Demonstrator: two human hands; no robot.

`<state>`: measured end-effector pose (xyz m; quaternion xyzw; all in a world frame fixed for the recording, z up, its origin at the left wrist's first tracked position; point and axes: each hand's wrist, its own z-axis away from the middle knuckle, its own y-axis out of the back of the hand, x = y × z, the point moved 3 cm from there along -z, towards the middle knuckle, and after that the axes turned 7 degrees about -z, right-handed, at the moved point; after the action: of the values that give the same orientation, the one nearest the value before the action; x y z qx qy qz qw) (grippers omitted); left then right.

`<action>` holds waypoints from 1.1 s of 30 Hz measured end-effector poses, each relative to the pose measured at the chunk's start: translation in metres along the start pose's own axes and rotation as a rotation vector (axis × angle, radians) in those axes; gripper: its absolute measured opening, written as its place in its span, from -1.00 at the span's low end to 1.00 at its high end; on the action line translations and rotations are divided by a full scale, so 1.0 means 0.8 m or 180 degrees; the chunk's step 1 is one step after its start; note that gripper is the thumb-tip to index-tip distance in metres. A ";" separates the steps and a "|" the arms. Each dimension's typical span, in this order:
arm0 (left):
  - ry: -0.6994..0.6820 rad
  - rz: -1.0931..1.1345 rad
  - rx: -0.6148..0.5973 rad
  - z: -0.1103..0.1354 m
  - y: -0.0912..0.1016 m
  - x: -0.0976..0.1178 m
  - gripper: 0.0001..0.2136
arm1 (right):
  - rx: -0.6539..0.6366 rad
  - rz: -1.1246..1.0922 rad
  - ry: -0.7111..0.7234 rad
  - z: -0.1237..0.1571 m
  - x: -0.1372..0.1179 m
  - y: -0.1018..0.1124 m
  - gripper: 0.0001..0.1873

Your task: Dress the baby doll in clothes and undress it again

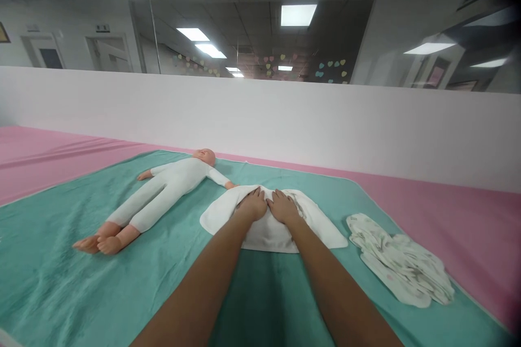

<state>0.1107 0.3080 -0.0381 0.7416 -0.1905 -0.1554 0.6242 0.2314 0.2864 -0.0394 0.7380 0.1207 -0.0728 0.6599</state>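
A white cloth [271, 236] lies bunched in front of me on the green sheet, its sides spread out to left and right. My left hand [253, 204] is on its upper middle, fingers bent into the fabric. Close beside it, my right hand [284, 207] grips the same cloth, with the fingertips of both hands nearly meeting. A bit of printed fabric shows in the folds by my right hand. Whether the cloth is a garment I cannot tell. A baby doll [175, 184] in a white bodysuit lies on its back to the left, one hand near the cloth's edge.
A crumpled white printed cloth [402, 260] lies to the right. Under everything is a green sheet [163, 293] over a pink cover [459, 217]. A low white wall [260, 119] runs along the back, with a large mirror or window [252, 38] above.
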 end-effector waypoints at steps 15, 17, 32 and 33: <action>0.0735 -0.0098 0.0191 -0.002 0.001 0.006 -0.50 | 0.0120 0.0092 -0.0288 0.010 -0.007 -0.006 -0.30; 0.0760 -0.0084 0.0113 0.004 -0.001 0.006 -0.46 | 0.0059 0.0098 -0.0151 0.021 -0.011 -0.006 -0.32; -0.0367 0.0085 -0.0093 0.114 0.018 -0.003 -0.43 | 0.0486 -0.0357 0.1157 0.176 -0.003 0.045 -0.47; -0.0492 0.0148 -0.0099 0.122 0.022 -0.005 -0.45 | 0.0550 -0.0405 0.1317 0.190 -0.001 0.052 -0.51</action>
<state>0.0604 0.2228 -0.0379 0.7129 -0.2528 -0.2005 0.6226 0.2499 0.1312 -0.0173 0.7818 0.2931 0.0286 0.5496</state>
